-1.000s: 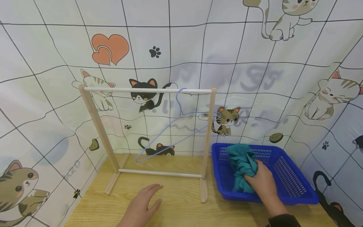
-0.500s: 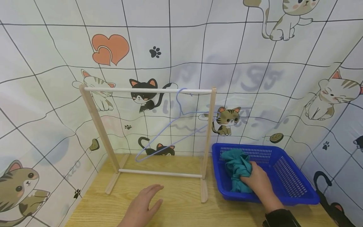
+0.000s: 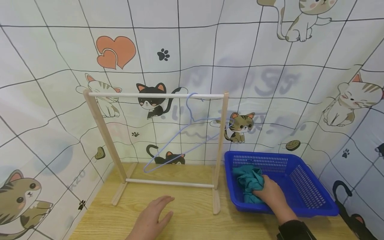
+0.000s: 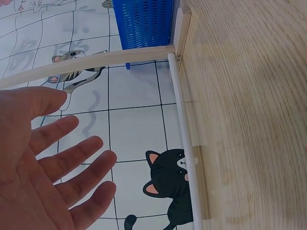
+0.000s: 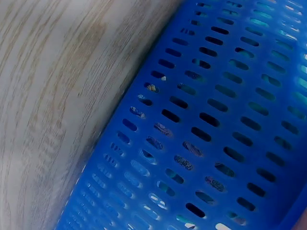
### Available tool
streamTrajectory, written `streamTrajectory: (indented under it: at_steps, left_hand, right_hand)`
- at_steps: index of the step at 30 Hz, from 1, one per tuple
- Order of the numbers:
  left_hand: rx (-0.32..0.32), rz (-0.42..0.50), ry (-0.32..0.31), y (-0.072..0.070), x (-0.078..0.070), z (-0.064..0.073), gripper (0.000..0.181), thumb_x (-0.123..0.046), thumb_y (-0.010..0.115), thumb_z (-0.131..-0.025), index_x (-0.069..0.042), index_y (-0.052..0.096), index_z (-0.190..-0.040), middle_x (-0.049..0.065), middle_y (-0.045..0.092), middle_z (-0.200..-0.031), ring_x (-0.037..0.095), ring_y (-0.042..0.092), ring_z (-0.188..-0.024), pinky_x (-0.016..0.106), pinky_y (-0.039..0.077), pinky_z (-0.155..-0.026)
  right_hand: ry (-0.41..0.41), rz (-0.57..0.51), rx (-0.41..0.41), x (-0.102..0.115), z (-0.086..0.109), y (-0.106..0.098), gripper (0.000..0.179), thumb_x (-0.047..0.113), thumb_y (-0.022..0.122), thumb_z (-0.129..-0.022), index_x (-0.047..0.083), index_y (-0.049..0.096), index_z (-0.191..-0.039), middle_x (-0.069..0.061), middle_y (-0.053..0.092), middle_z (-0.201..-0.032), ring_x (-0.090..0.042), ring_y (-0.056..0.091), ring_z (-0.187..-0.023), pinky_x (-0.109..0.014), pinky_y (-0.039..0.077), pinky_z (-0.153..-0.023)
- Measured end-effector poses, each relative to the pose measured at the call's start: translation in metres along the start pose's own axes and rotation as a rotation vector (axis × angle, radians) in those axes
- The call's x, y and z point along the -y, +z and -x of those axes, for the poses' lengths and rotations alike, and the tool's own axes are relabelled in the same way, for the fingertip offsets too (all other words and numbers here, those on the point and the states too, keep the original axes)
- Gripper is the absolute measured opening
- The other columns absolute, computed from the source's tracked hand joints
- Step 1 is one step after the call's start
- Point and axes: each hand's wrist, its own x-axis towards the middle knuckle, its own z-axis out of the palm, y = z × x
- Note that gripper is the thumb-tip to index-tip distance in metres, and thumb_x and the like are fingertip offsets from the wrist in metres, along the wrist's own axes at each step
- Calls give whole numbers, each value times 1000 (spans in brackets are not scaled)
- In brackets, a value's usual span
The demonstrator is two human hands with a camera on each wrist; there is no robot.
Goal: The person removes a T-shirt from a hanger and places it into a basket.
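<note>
My right hand [image 3: 271, 193] grips a crumpled teal cloth [image 3: 250, 180], its thumb across the near side and the other fingers partly hidden behind the folds. Both are inside the left part of a blue plastic basket [image 3: 315, 186]. In the right wrist view the slotted basket wall [image 5: 211, 120] fills most of the picture, with teal showing through some slots. My left hand [image 3: 151, 216] is held over the table in front of a wooden rack, holding nothing; the left wrist view shows its fingers [image 4: 86, 158] spread and slightly bent.
The wooden rack [image 3: 103, 133] stands left of the basket, with white rods at top and bottom. A light-blue wire hanger [image 3: 168, 143] hangs tilted from its top rod. Behind the wood-grain table [image 3: 186, 213] rises a white sheet [image 3: 198, 46] printed with cats and grid lines.
My right hand has moved down and a little left with the teal cloth, which sits lower in the basket. My left hand has hardly moved.
</note>
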Motion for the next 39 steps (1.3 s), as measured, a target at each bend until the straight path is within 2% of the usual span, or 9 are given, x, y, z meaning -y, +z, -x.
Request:
streamTrajectory:
  at_steps: [7, 14, 20, 25, 33, 36, 39]
  left_hand:
    - [1, -19, -3, 2, 1, 0, 39, -37, 58, -93, -19, 56, -127, 1, 58, -129, 26, 57, -114, 46, 53, -84]
    - [-1, -20, -23, 0, 1, 1, 39, -36, 59, -92, -19, 56, -128, 1, 57, -130, 26, 56, -117, 47, 51, -88]
    - [15, -17, -31, -2, 1, 1, 39, -38, 58, -93, -20, 56, -128, 1, 57, -130, 25, 55, -118, 46, 51, -89]
    - [18, -15, -18, -3, 1, 1, 40, -39, 56, -94, -19, 56, -128, 1, 57, -130, 25, 56, -117, 46, 51, -88]
    - [25, -19, -15, -1, 0, 1, 40, -36, 59, -92, -19, 56, -128, 1, 57, -131, 25, 56, -117, 46, 51, -88]
    - [25, -26, -4, -1, -2, 0, 40, -34, 60, -92, -19, 55, -128, 1, 57, -130, 25, 56, -117, 45, 51, -88]
    - [26, -22, 5, -1, -5, -1, 40, -34, 60, -92, -20, 55, -129, 1, 57, -130, 25, 56, -117, 45, 51, -88]
  right_hand:
    - [8, 14, 29, -1, -2, 5, 86, 32, 75, -73, -12, 34, -134, -38, 47, -125, -54, 47, -112, -63, 41, -89]
    - [14, 49, 55, 1, -2, 4, 99, 46, 76, -73, -9, 28, -141, -40, 39, -134, -57, 39, -119, -67, 38, -90]
    - [2, 96, -23, 2, 1, 3, 99, 54, 74, -72, -3, 32, -142, -39, 28, -141, -60, 31, -122, -72, 30, -93]
    - [-26, 114, -88, 5, 7, -1, 89, 53, 70, -75, 0, 38, -140, -37, 29, -142, -59, 31, -123, -73, 27, -95]
    - [-92, 37, -136, 12, 22, -12, 66, 40, 63, -87, 1, 44, -137, -30, 38, -142, -56, 33, -126, -70, 28, -97]
    - [-84, -64, -83, 13, 31, -21, 65, 43, 58, -92, 3, 41, -140, -30, 35, -144, -55, 30, -128, -70, 29, -98]
    - [-25, -194, -11, 12, 41, -32, 69, 50, 51, -94, 6, 35, -144, -30, 32, -145, -53, 30, -130, -68, 31, -98]
